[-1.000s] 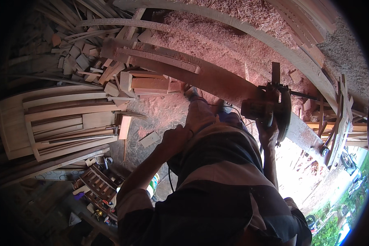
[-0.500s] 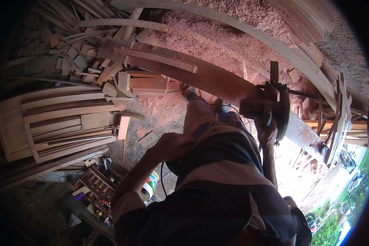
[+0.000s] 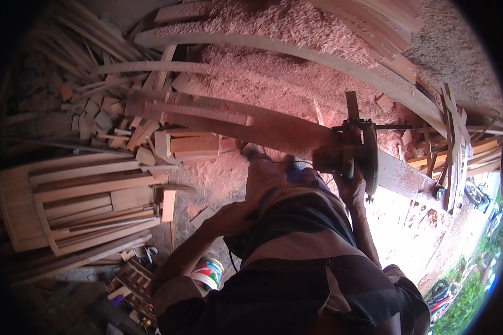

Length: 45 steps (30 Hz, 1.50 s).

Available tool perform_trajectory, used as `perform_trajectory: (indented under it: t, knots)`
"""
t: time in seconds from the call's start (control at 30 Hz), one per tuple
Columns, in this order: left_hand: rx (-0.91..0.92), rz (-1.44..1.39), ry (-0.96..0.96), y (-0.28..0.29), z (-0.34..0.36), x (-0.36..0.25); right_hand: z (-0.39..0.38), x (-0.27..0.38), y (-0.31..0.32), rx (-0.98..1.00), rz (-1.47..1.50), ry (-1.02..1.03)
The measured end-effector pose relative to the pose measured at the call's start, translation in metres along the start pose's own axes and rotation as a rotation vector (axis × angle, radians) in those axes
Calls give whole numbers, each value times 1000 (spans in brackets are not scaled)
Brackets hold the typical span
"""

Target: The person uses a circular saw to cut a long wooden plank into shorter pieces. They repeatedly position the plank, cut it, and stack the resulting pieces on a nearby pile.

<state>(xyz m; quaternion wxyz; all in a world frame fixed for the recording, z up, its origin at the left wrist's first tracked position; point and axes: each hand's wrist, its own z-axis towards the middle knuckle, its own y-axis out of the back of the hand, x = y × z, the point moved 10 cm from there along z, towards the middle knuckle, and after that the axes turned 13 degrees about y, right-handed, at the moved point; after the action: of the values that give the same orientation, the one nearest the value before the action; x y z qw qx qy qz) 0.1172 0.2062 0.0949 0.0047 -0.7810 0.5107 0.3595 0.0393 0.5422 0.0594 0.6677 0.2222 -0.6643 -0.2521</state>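
Note:
A dark circular saw [image 3: 345, 153] rests on a long wooden plank [image 3: 288, 134] that lies across in front of me. My right hand [image 3: 350, 187] is wrapped around the saw's handle from the near side. A long slot runs through the left part of the plank, and reddish sawdust covers much of its surface. My left hand [image 3: 235, 216] rests against my left thigh, with its fingers hidden against the clothing. A black cord [image 3: 232, 261] hangs below that hand. The blade's contact with the wood is hidden by the saw body.
Wooden frame panels [image 3: 95, 195] are stacked at left, beside a heap of offcuts [image 3: 103, 120]. A curved beam [image 3: 296, 50] and deep shavings [image 3: 262, 78] lie beyond the plank. A paint bucket [image 3: 208, 272] stands near my left arm. Upright wood strips [image 3: 455, 148] stand at right.
The whole view has shifted, so most of the scene sits farther left, and the left side lower. The saw stays at about the same place on the plank, still in my right hand.

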Motion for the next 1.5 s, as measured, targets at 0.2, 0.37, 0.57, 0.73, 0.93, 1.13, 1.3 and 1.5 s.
perform_trajectory:
  t: [0.2,0.37,0.57,0.73,0.93,1.13,1.3,1.5]
  knots:
    - [-49,191,138,7,10,-16,-1,1,0,27,22,-42]
    - [-181,237,157,16,15,-9,-3,-4,-3,54,90,-92]
    - [99,-259,37,1,14,18,-6,-12,-5,85,37,-130]
    - [237,-333,125,-8,11,29,-7,-10,-3,62,92,-96]
    - [-189,273,133,14,25,12,-6,-8,-1,30,34,-24]
    - [-406,511,153,12,49,0,-13,-16,-2,40,-1,-76]
    - [-299,442,249,5,78,11,-9,-11,-1,14,63,-42]
    - [200,-8,-56,15,42,-9,-7,-11,-4,58,70,-105]
